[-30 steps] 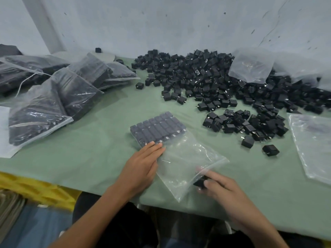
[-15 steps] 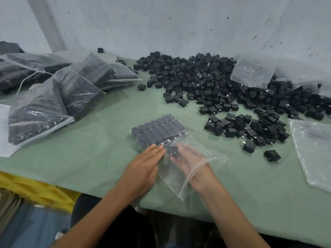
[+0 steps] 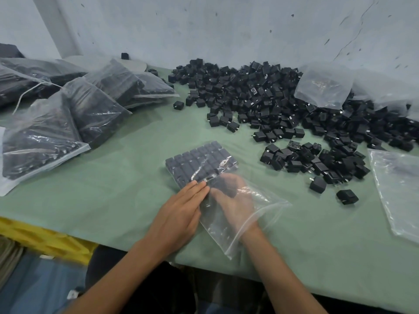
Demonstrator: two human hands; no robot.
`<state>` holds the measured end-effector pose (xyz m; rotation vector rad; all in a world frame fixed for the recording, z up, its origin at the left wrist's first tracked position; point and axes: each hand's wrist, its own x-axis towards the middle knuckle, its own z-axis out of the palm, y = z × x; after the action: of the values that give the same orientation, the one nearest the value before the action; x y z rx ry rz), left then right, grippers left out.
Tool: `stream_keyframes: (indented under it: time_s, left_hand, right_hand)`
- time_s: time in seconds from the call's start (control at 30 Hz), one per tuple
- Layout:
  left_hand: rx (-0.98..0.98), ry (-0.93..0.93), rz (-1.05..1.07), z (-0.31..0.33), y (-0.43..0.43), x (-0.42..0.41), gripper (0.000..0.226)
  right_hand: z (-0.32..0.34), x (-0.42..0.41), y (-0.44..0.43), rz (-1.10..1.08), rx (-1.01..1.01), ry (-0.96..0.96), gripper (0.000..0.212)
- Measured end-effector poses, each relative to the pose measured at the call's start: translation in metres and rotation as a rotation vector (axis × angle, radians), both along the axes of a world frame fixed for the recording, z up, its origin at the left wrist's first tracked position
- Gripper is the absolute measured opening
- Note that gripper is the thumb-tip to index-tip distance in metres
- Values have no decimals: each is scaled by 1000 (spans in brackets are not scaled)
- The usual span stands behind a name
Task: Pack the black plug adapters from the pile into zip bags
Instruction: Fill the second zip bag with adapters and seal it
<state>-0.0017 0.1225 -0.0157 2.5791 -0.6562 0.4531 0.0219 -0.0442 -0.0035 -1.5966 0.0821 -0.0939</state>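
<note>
Reaching a scuffed grey wall (image 3: 226, 30), green table (image 3: 113, 189); left hand (image 3: 179, 214) flat, right hand (image 3: 235, 205): cannot tell.

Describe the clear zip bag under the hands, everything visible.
The zip bag is clear plastic, lying flat on the green table cover, mouth open toward the person. Neat rows of black adapters fill its far end. The right hand is inside up to the wrist; the left hand presses flat on its left edge.

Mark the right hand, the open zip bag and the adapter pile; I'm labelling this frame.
right hand (image 3: 235, 205): head view, knuckles, seen through the film.
zip bag (image 3: 266, 206): head view, empty film by its mouth.
adapter pile (image 3: 278, 105): head view, its middle.
</note>
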Motion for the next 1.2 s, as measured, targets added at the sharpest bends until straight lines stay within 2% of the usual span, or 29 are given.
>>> stream_keyframes:
  time_s: [0.07, 0.13, 0.23, 0.33, 0.43, 0.5, 0.63, 0.9, 0.93, 1.07, 1.1, 1.17, 1.2]
  left_hand:
    - [-35, 8, 1, 1, 0, -1, 49]
    - [-59, 31, 32, 1, 0, -1, 48]
    - [-105, 139, 182, -1, 2, 3, 59]
    - [-304, 291, 287, -1, 6, 10, 65]
    - [-460, 302, 326, 2, 11, 17, 58]
    - [-445, 299, 344, 0, 12, 19, 57]
    - [-389, 311, 378, -4, 3, 22, 61]
    - [-324, 267, 383, 3, -18, 39, 54]
    - [-309, 247, 378, 4, -19, 41, 50]
    - [-180, 154, 196, 10, -21, 48, 47]
    - [-123, 140, 140, 11, -23, 50, 46]
    - [-22, 118, 58, 12, -26, 55, 47]
    - [17, 103, 39, 12, -26, 57, 48]
  right_hand:
    - [-1, -1, 2, 11, -6, -15, 36]
    - [-3, -4, 5, 1, -118, -47, 35]
    - [-9, -9, 4, -25, -238, -108, 35]
    - [-7, -9, 4, -8, -294, -83, 34]
    - [-2, -11, 5, -7, -252, -99, 27]
    - [1, -12, 5, -23, -271, -90, 27]
    - [1, -1, 1, 34, -561, -112, 13]
    - [0, 29, -34, 49, -948, -101, 29]
    - [-6, 32, -35, 47, -966, -128, 26]
    - [-11, 35, -23, -63, -490, -18, 3]
    - [-16, 37, -24, -81, -472, -43, 4]
    - [-13, 36, -26, -76, -561, -26, 9]
    - [-11, 35, -27, -8, -746, -51, 16]
